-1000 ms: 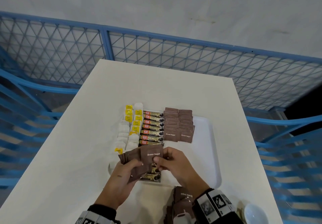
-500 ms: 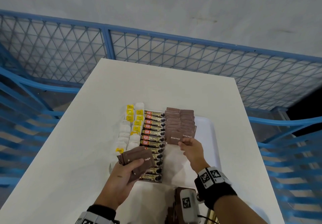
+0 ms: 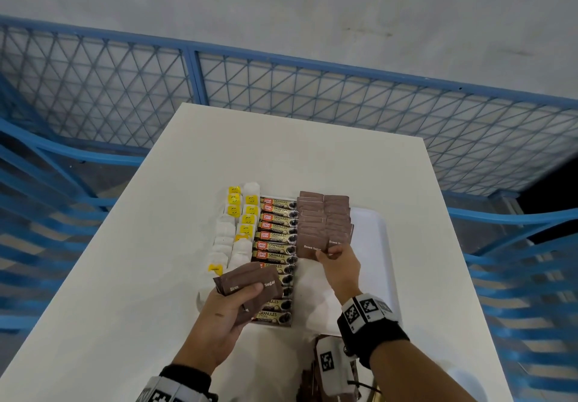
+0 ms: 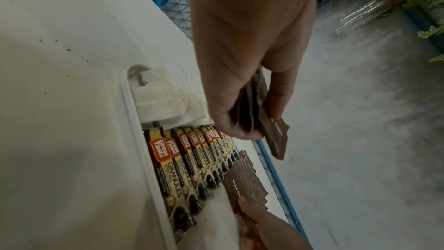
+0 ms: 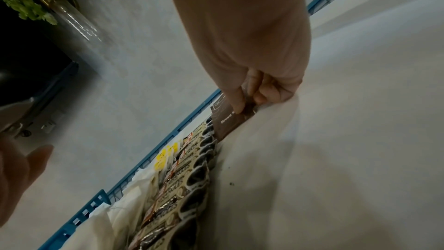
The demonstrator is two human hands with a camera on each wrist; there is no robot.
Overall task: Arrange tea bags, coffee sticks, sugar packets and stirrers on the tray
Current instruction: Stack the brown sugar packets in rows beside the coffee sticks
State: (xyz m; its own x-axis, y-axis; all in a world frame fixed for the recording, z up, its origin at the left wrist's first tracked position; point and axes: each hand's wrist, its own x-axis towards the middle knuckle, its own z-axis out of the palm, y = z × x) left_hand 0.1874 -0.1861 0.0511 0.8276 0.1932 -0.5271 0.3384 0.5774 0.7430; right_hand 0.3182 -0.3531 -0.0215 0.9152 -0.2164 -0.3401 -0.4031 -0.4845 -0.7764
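A white tray [image 3: 375, 245] holds tea bags [image 3: 231, 232] on the left, a column of coffee sticks [image 3: 276, 236] in the middle, and two columns of brown sugar packets [image 3: 322, 220] to their right. My left hand [image 3: 250, 295] grips a fanned stack of sugar packets [image 3: 247, 279] above the tray's near left corner; the left wrist view shows this stack [image 4: 273, 136] between thumb and fingers. My right hand [image 3: 328, 253] pinches one sugar packet [image 3: 336, 242] at the near end of the right sugar column. In the right wrist view this packet [image 5: 228, 121] lies low against the tray.
The tray sits on a white table [image 3: 281, 151] enclosed by a blue mesh fence [image 3: 281, 89]. More brown packets [image 3: 308, 383] lie at the table's near edge, under my right wrist. The tray's right part is bare.
My right hand drew a packet from the stack in my left hand and carried it forward and right to the near end of the sugar columns. The left hand stayed put.
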